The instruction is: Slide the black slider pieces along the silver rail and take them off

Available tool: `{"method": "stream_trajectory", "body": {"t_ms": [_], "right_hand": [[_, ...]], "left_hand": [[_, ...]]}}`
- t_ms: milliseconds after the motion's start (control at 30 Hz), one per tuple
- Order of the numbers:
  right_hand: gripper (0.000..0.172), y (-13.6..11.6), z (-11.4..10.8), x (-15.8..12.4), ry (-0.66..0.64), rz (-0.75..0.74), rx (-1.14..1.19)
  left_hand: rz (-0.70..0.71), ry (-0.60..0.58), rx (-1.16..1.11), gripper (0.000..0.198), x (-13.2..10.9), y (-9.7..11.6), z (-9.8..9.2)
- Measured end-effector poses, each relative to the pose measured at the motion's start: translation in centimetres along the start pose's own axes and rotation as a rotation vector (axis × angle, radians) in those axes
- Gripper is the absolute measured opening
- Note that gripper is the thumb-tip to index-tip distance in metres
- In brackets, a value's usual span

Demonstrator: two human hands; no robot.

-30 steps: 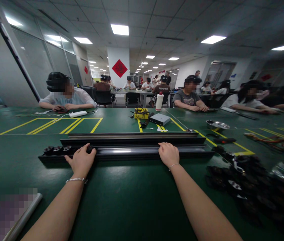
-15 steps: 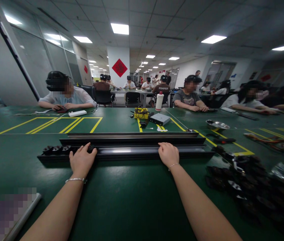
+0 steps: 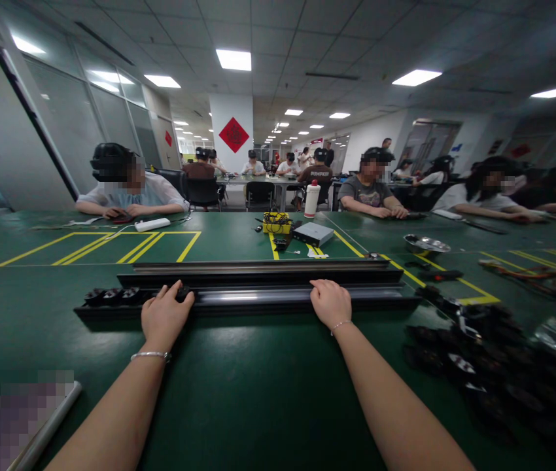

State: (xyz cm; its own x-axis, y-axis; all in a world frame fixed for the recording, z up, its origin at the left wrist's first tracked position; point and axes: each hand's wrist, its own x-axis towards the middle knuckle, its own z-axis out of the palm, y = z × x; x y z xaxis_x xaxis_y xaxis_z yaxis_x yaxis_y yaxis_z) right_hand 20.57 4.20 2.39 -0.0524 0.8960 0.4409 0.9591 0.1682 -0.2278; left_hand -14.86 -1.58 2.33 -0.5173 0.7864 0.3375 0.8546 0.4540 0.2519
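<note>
Several long black rails lie across the green table; the nearest rail (image 3: 258, 299) has a shiny groove. My left hand (image 3: 165, 317) rests on its left part, fingers curled over a small black part that I cannot make out. A row of small black parts (image 3: 111, 296) sits in the rail just left of that hand. My right hand (image 3: 331, 303) lies on the rail's right half, fingers bent over its near edge, pressing on it.
A heap of black parts (image 3: 474, 366) lies at the right. A metal bowl (image 3: 426, 244), a grey box (image 3: 313, 233) and a yellow device (image 3: 277, 222) stand farther back. A metal bar (image 3: 45, 428) is at bottom left. Other people sit at the tables beyond.
My left hand has slid a little to the right along the rail. My right hand has stayed in place.
</note>
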Motion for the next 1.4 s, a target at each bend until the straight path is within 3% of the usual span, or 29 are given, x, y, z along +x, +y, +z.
{"method": "stream_trajectory", "body": {"t_ms": [667, 1033, 1267, 1400], "right_hand": [[0.038, 0.0, 0.1, 0.1, -0.014, 0.021, 0.021], [0.037, 0.0, 0.0, 0.0, 0.001, 0.014, 0.014], [0.037, -0.1, -0.1, 0.0, -0.007, 0.012, 0.014], [0.037, -0.1, -0.2, 0.0, -0.014, 0.01, 0.004]], "left_hand": [[0.075, -0.043, -0.002, 0.055, -0.4, 0.5, -0.4], [0.241, -0.028, -0.003, 0.053, -0.8, 1.0, -0.2], [0.17, 0.004, -0.039, 0.074, -0.6, 0.4, -0.1], [0.223, -0.055, 0.053, 0.067, -0.6, 0.2, -0.1]]}}
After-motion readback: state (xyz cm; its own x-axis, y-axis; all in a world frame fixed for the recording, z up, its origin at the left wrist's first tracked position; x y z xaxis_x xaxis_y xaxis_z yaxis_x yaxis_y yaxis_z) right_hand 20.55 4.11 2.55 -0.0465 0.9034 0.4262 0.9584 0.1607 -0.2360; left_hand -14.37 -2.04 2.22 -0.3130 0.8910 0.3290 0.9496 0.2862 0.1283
